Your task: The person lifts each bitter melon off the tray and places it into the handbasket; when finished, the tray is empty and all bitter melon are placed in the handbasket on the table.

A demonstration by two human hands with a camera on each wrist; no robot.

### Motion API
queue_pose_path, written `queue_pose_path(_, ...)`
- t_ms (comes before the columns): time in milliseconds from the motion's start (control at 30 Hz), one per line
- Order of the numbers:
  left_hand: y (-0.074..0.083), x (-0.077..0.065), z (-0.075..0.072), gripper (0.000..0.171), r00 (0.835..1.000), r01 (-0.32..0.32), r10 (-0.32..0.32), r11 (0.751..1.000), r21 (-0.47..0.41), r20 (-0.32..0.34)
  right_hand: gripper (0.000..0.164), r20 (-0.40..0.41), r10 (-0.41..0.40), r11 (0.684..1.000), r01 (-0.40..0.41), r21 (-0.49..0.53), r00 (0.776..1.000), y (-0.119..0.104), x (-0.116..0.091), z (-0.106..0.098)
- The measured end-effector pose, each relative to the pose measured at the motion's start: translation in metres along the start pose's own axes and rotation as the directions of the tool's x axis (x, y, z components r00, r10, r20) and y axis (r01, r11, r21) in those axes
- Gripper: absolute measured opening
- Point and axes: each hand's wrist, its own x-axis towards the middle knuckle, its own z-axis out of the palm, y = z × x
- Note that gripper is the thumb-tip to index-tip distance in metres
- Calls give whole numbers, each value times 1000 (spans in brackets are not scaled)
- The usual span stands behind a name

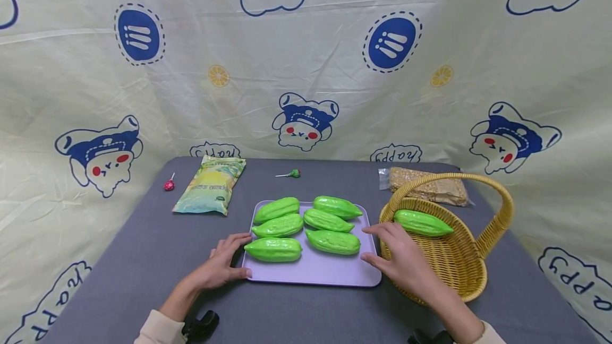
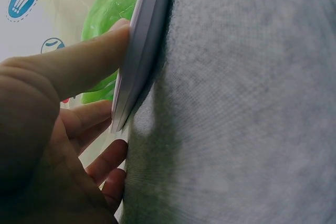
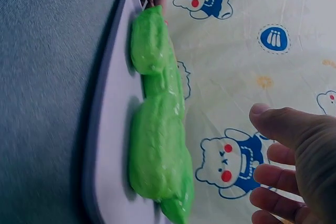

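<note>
Several glossy green bitter melons (image 1: 273, 250) lie in two columns on a lilac tray (image 1: 330, 274). At the tray's left edge is my left hand (image 1: 221, 263), its thumb and index fingertips touching the rim. The left wrist view shows this thumb (image 2: 86, 59) reaching over the rim, the lower fingers just beneath it. My right hand (image 1: 406, 256) hovers between the tray's right edge and a yellow wicker basket (image 1: 470, 280), fingers spread and holding nothing. Inside the basket lies one more bitter melon (image 1: 423, 223). The right wrist view also has the right hand (image 3: 294, 166) apart from the melons.
A green-yellow packet (image 1: 210, 186) lies at the back left beside a red lollipop (image 1: 169, 183). A green lollipop (image 1: 294, 173) lies at the back middle. Behind the basket's tall handle (image 1: 499, 227) sits a clear bag of grains (image 1: 430, 187). A printed cloth hangs behind the table.
</note>
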Motion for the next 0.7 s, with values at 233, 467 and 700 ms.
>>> queue_pose_path(233,0,0,1,74,1000,-12,12,1000,8,-9,48,6,-34,999,34,9,999,-8,4,22)
queue_pose_path(467,-1,0,1,73,1000,-26,26,1000,8,-16,48,46,-14,1000,14,5,999,-14,10,40)
queue_pose_path(700,-1,-1,1,72,1000,-25,25,1000,-2,-11,48,31,-5,1000,5,-8,1000,-11,12,60)
